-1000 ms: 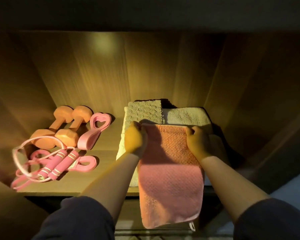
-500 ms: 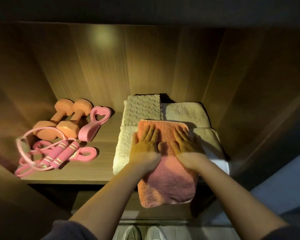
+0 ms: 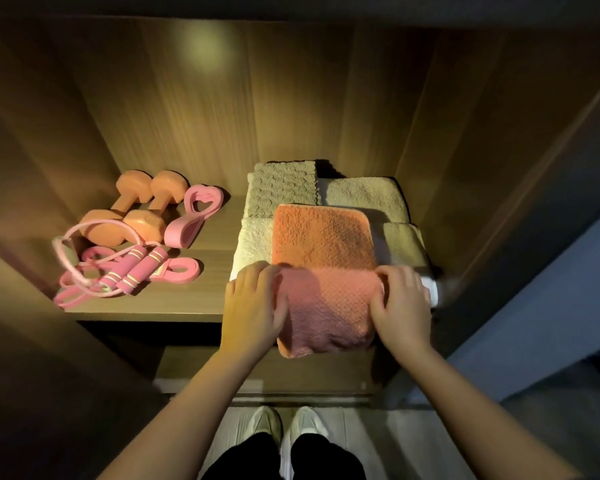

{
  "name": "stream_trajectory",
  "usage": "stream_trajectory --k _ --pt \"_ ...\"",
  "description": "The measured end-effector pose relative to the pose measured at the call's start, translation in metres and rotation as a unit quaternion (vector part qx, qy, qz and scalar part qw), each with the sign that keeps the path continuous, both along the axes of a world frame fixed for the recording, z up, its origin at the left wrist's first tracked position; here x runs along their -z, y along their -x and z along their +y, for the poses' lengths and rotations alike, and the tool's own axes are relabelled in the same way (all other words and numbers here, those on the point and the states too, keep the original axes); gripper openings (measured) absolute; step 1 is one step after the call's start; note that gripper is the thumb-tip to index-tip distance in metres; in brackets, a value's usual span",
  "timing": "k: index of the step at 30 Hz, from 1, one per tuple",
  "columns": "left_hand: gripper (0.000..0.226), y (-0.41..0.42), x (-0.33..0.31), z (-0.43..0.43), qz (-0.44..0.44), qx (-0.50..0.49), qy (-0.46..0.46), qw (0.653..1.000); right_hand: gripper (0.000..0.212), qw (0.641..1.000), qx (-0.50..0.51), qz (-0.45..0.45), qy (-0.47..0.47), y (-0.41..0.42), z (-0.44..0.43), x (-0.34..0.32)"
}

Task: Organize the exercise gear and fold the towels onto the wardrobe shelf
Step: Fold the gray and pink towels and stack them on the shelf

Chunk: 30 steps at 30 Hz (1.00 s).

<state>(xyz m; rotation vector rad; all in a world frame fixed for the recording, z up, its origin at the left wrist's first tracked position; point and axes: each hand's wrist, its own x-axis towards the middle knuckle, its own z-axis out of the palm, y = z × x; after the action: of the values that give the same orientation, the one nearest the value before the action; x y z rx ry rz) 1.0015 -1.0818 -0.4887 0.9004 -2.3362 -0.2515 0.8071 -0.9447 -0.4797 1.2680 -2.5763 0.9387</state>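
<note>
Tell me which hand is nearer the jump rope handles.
Left. The left hand holds the left edge of the pink towel, just right of the jump rope handles; the right hand holds the opposite edge.

— Where were the arms?

— Both were stretched forward and slightly inward. The left forearm (image 3: 187, 403) rose from the lower left and the right forearm (image 3: 465, 393) from the lower right, both bare, with the wrists nearly straight.

— And the hands?

— They were level with each other, palms down and backs up. The left hand (image 3: 253, 306) had its fingers curled over the left side of a towel (image 3: 326, 306), its thumb lying along that edge. The right hand (image 3: 400, 306) mirrored it, fingers bent round the right side and knuckles raised.

— Did they touch each other?

— No, they were apart, with the towel's width between them.
</note>
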Motion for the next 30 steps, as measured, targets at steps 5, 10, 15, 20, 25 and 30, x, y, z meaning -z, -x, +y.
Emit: stream_trajectory --k 5,10,15,20,25,30 --pt "0.023 -0.021 0.037 0.030 0.031 -0.033 -0.206 0.978 0.012 0.966 0.073 -0.246 -0.013 -0.013 0.021 0.032" --pt "0.040 -0.014 0.041 0.036 0.103 -0.030 -0.358 0.928 0.040 0.912 0.018 -0.409 0.000 -0.010 0.019 0.045" --pt "0.021 -0.011 0.040 0.031 0.082 -0.031 -0.428 0.900 0.018 0.908 -0.031 -0.418 -0.002 -0.009 0.021 0.042" --pt "0.025 -0.019 0.033 0.038 0.110 0.000 -0.567 0.816 0.006 0.886 -0.051 -0.461 -0.022 -0.005 0.035 0.043" --pt "0.037 -0.032 0.030 0.052 0.107 0.009 -0.615 0.781 0.029 0.865 -0.058 -0.498 -0.033 -0.009 0.051 0.041" --pt "0.065 -0.049 0.020 0.069 0.132 0.015 -0.536 0.834 0.050 0.859 -0.074 -0.503 0.059 -0.019 0.072 0.031"
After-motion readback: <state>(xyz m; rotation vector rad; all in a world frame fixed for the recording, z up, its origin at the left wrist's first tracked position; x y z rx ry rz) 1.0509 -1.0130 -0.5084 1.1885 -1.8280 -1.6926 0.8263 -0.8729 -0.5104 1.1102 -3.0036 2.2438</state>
